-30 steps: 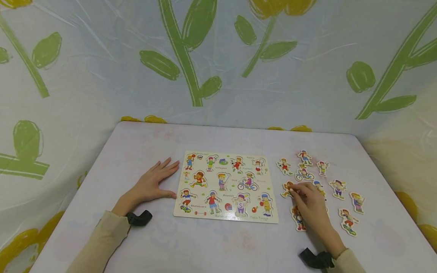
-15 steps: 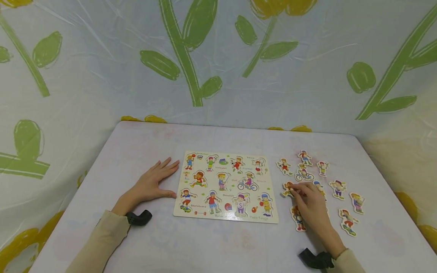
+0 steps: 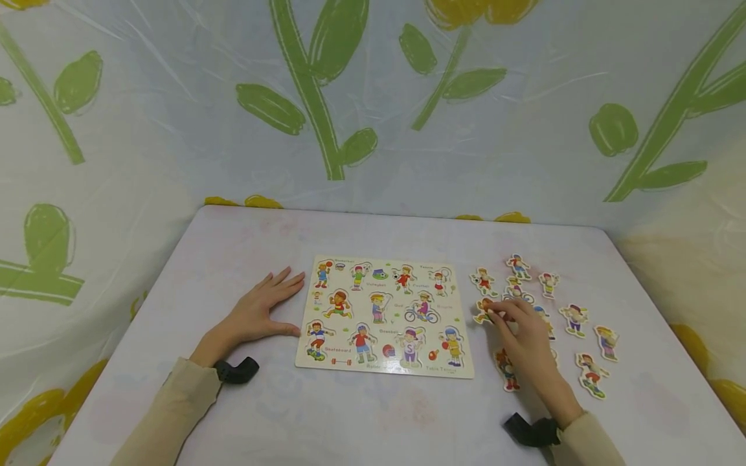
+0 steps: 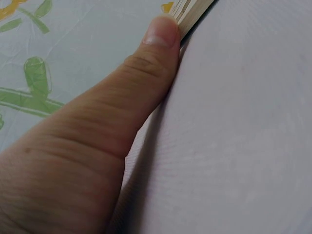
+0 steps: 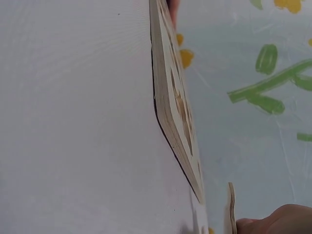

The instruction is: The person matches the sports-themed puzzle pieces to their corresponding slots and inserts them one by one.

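A wooden puzzle board (image 3: 384,317) printed with sports figures lies flat on the table. My left hand (image 3: 253,310) rests beside it with fingers spread, fingertips and thumb at its left edge; in the left wrist view the thumb (image 4: 141,73) touches the board's side. To the board's right, my right hand (image 3: 527,336) pinches the running-child puzzle piece (image 3: 483,310) between thumb and fingertips. The right wrist view shows that thin wooden piece (image 5: 231,207) edge-on, apart from the board (image 5: 175,107), with part of my hand behind it.
Several loose figure pieces lie around my right hand, among them a footballer piece (image 3: 483,282), a skateboarder piece (image 3: 592,375), a golfer piece (image 3: 607,343) and a baseball piece (image 3: 574,320). A flower-patterned sheet (image 3: 373,129) hangs behind the table (image 3: 350,421).
The running-child piece has tilted and come up with my right hand, shifting slightly left and away from me. My left hand and the board stay in place.
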The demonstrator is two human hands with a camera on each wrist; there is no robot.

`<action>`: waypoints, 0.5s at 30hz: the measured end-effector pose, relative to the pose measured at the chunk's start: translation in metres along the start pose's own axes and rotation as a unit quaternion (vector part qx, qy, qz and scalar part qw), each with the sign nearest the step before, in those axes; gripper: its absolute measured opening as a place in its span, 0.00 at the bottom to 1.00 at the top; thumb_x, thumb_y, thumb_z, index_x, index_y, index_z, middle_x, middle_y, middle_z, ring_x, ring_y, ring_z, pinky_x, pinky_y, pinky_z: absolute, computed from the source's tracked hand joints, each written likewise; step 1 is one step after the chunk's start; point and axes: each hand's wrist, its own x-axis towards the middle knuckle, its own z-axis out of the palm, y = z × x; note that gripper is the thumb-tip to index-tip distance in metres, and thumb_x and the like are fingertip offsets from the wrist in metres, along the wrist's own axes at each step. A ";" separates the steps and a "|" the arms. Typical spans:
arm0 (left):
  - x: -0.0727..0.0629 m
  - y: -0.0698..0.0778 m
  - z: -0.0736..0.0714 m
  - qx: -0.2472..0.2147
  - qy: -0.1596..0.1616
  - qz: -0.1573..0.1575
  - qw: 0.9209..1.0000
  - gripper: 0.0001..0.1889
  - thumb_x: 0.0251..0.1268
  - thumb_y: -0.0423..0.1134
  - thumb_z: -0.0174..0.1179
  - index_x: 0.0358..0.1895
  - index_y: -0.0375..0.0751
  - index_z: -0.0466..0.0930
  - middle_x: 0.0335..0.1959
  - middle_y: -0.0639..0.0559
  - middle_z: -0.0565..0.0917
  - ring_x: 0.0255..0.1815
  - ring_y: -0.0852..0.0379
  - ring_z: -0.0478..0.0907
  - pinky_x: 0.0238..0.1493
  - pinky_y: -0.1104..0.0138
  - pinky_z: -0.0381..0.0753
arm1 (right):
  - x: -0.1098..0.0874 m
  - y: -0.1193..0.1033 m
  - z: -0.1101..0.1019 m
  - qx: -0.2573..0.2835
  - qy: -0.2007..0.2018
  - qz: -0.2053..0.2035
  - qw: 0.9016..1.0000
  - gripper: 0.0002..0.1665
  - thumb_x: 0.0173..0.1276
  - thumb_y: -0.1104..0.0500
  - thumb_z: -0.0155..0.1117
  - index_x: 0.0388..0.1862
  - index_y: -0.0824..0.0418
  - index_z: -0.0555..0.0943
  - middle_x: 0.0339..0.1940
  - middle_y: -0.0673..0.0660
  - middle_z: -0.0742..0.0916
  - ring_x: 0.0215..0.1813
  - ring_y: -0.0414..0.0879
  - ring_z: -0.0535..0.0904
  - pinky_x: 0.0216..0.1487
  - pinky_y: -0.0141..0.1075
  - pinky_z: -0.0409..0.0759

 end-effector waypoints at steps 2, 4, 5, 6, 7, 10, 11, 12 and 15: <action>-0.001 -0.001 0.001 0.002 0.003 0.002 1.000 0.54 0.47 0.67 0.71 0.74 0.37 0.64 0.76 0.47 0.64 0.79 0.39 0.50 0.75 0.41 0.48 | 0.002 -0.002 0.001 0.000 0.006 -0.010 1.000 0.11 0.62 0.72 0.70 0.43 0.65 0.86 0.39 0.53 0.82 0.37 0.42 0.72 0.34 0.22 0.68; -0.001 -0.001 0.001 0.002 0.003 0.000 1.000 0.54 0.47 0.67 0.71 0.74 0.37 0.64 0.76 0.47 0.64 0.79 0.39 0.50 0.75 0.41 0.48 | 0.005 -0.004 0.003 0.005 0.012 -0.020 1.000 0.10 0.61 0.72 0.70 0.42 0.65 0.86 0.38 0.54 0.82 0.37 0.43 0.72 0.34 0.23 0.68; -0.001 -0.001 0.001 0.003 0.001 -0.002 1.000 0.54 0.47 0.67 0.71 0.74 0.37 0.64 0.76 0.47 0.63 0.79 0.40 0.50 0.75 0.41 0.47 | 0.007 -0.004 0.004 0.005 0.015 -0.026 1.000 0.10 0.61 0.72 0.71 0.42 0.65 0.86 0.38 0.55 0.83 0.36 0.43 0.73 0.33 0.24 0.68; -0.001 -0.001 0.001 0.002 0.000 -0.004 1.000 0.54 0.47 0.67 0.71 0.74 0.38 0.64 0.76 0.48 0.63 0.79 0.40 0.49 0.76 0.42 0.47 | 0.008 -0.005 0.005 0.007 0.017 -0.031 0.999 0.10 0.61 0.73 0.71 0.41 0.66 0.86 0.38 0.55 0.83 0.36 0.44 0.73 0.33 0.25 0.68; -0.001 -0.001 0.001 0.000 -0.003 -0.006 1.000 0.54 0.47 0.67 0.71 0.75 0.38 0.64 0.76 0.48 0.63 0.79 0.41 0.49 0.76 0.43 0.46 | 0.009 -0.006 0.006 0.010 0.018 -0.033 0.999 0.10 0.61 0.73 0.70 0.41 0.66 0.86 0.38 0.55 0.83 0.36 0.45 0.73 0.33 0.25 0.67; 0.000 0.000 0.000 -0.004 -0.010 -0.016 1.000 0.54 0.48 0.68 0.70 0.75 0.40 0.63 0.77 0.50 0.62 0.80 0.43 0.47 0.77 0.45 0.44 | 0.013 -0.009 0.011 0.019 0.016 -0.034 0.999 0.09 0.62 0.72 0.70 0.41 0.66 0.86 0.38 0.55 0.83 0.37 0.46 0.74 0.34 0.25 0.67; 0.000 0.000 0.000 -0.004 -0.013 -0.019 1.000 0.54 0.48 0.68 0.70 0.75 0.40 0.62 0.77 0.50 0.61 0.80 0.44 0.47 0.77 0.45 0.44 | 0.014 -0.010 0.012 0.021 0.015 -0.035 0.999 0.09 0.62 0.72 0.70 0.41 0.66 0.86 0.37 0.55 0.83 0.37 0.46 0.74 0.34 0.25 0.67; 0.000 0.000 0.000 -0.005 -0.014 -0.021 1.000 0.54 0.48 0.68 0.70 0.76 0.40 0.62 0.77 0.51 0.61 0.80 0.44 0.46 0.78 0.46 0.43 | 0.015 -0.011 0.014 0.022 0.015 -0.037 0.999 0.09 0.61 0.72 0.70 0.41 0.66 0.86 0.37 0.55 0.82 0.37 0.46 0.74 0.34 0.25 0.67; -0.001 0.001 0.000 -0.003 -0.017 -0.024 1.000 0.54 0.48 0.68 0.70 0.76 0.40 0.62 0.77 0.51 0.61 0.80 0.45 0.46 0.78 0.46 0.43 | 0.019 -0.014 0.019 0.028 0.017 -0.051 0.998 0.10 0.60 0.73 0.71 0.40 0.66 0.86 0.36 0.55 0.82 0.35 0.46 0.74 0.33 0.24 0.68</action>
